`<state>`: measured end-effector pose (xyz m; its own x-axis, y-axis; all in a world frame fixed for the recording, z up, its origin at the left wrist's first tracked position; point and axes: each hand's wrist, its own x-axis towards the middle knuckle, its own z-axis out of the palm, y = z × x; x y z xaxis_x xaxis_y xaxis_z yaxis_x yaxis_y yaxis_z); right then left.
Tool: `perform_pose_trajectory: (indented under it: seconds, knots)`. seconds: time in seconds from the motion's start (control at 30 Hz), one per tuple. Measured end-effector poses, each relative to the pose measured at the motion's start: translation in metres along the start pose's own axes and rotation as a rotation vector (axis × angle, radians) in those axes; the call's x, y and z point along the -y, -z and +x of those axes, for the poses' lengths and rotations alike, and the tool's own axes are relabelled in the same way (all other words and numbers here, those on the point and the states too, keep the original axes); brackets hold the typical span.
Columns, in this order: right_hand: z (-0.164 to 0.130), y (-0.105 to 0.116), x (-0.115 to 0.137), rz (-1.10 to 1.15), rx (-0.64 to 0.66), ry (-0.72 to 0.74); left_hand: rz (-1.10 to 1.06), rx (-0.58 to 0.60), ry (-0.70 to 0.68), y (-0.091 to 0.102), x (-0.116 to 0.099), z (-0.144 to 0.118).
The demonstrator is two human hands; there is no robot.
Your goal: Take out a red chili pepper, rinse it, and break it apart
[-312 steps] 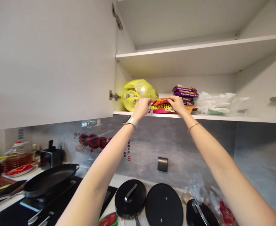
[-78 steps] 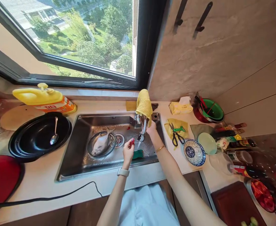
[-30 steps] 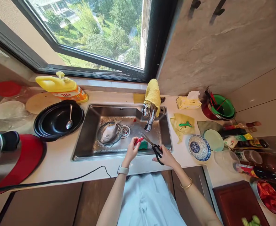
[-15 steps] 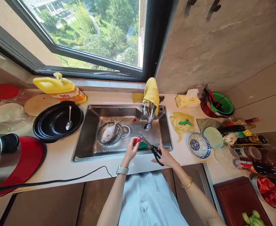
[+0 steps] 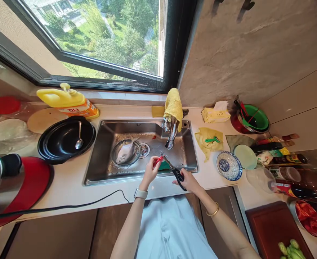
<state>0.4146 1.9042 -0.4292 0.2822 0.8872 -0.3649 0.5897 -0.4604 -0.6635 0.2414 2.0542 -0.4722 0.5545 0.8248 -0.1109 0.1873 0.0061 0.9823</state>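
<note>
scissors (image 5: pixel 175 171) closed tighter than before, pointing forward-left, long axis diagonal

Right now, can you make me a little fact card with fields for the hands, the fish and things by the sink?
Left grip: small red piece
Right grip: black-handled scissors, blades toward the red piece
Fish: in a round bowl inside the sink
Faucet: yellow towel draped over it
Left of sink: spoon in a black dish
Right of sink: green peeler on yellow cloth
</note>
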Motion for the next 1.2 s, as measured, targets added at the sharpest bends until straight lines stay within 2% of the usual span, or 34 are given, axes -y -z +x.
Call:
perform_pose_trajectory:
  seconds: [0.63,0.87,1.0,1.1,1.2]
  knots:
    - [-0.009,-0.002,0.0,-0.019,0.065,-0.019,0.008,0.181,0.039,0.014,-0.001,0.003]
    - [-0.009,-0.004,-0.004,0.009,0.073,-0.023,-0.098,0.273,0.106,0.023,0.008,0.004]
    - [-0.01,0.0,-0.003,0.058,0.102,0.001,-0.209,0.218,0.083,0.019,0.013,0.003]
    - [-0.009,0.002,-0.015,0.095,0.113,0.028,-0.309,0.16,0.08,0.014,0.011,0.002]
    - [-0.002,0.009,-0.045,0.062,-0.035,-0.071,-0.382,0.127,0.074,0.011,0.005,0.002]
